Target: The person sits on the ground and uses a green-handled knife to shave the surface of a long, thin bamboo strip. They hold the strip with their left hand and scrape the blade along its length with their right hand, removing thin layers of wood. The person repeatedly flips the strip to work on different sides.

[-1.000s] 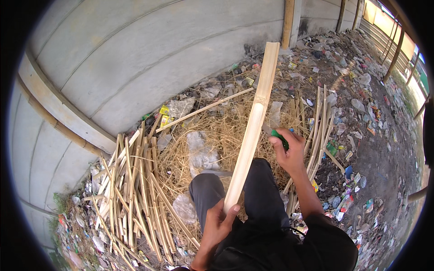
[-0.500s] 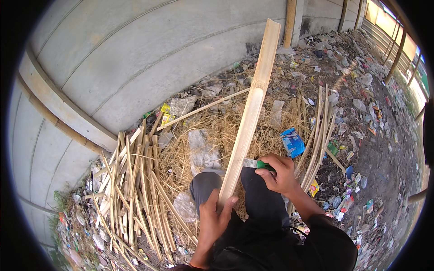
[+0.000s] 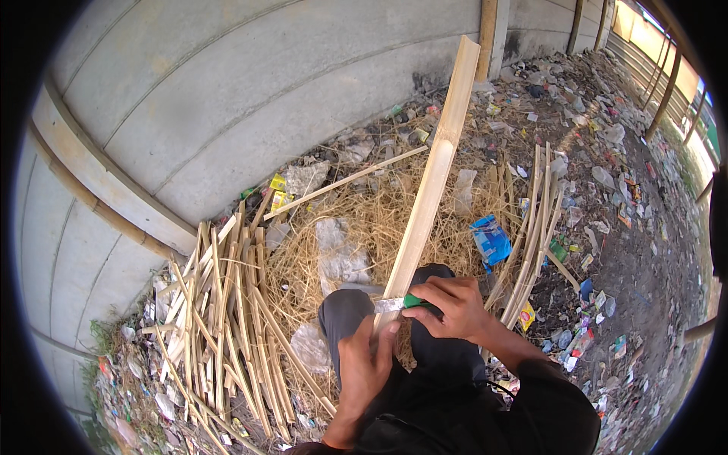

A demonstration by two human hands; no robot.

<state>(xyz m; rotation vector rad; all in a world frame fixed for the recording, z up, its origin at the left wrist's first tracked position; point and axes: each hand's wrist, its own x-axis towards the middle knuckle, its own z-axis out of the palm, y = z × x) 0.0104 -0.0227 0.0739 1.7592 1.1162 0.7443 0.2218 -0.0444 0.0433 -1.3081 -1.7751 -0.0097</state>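
Note:
A long split piece of bamboo (image 3: 428, 197) slants up and away from my lap, its hollow inner side showing and a node partway along. Its near end is in my left hand (image 3: 364, 368), thumb and fingers closed round it. My right hand (image 3: 453, 307) grips a knife (image 3: 413, 301) by its green handle. The short pale blade (image 3: 390, 305) lies across the bamboo just beyond my left thumb. Part of the handle is hidden by my right fingers.
Many split bamboo strips (image 3: 227, 318) lie heaped at the left. More long strips (image 3: 537, 227) lie at the right, beside a blue wrapper (image 3: 491, 240). Straw-like shavings (image 3: 303, 250) cover the ground ahead. A grey concrete wall (image 3: 265, 83) stands behind; litter (image 3: 607, 178) spreads to the right.
My right hand has moved left and down, bringing the knife blade from beside the bamboo onto it. The bamboo's far end has shifted slightly to the right.

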